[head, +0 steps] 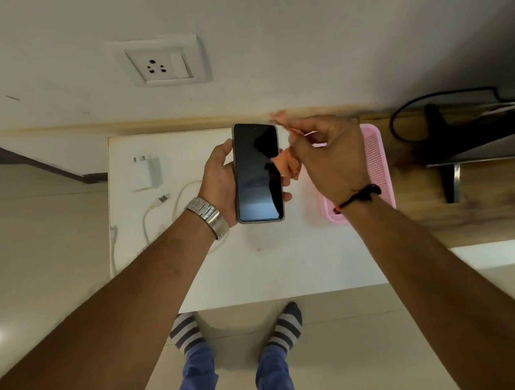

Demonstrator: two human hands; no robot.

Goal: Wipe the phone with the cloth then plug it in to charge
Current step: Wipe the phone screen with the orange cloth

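Note:
My left hand [219, 179] grips a black phone [258, 172], screen up and dark, above the white table [284, 262]. My right hand [329, 157] holds a small orange cloth [287, 164] just to the right of the phone; part of the cloth hangs against the phone's right edge. A white charger plug [145, 173] lies on the table's left side. Its white cable [157, 207] curls beside it with the USB end free. A white wall socket [159, 63] with a switch is on the wall above the table.
A pink plastic basket [374, 160] sits at the table's right edge, partly under my right wrist. A wooden surface [474, 205] to the right carries a dark stand and a black cable. My feet in striped socks stand on the tiled floor below.

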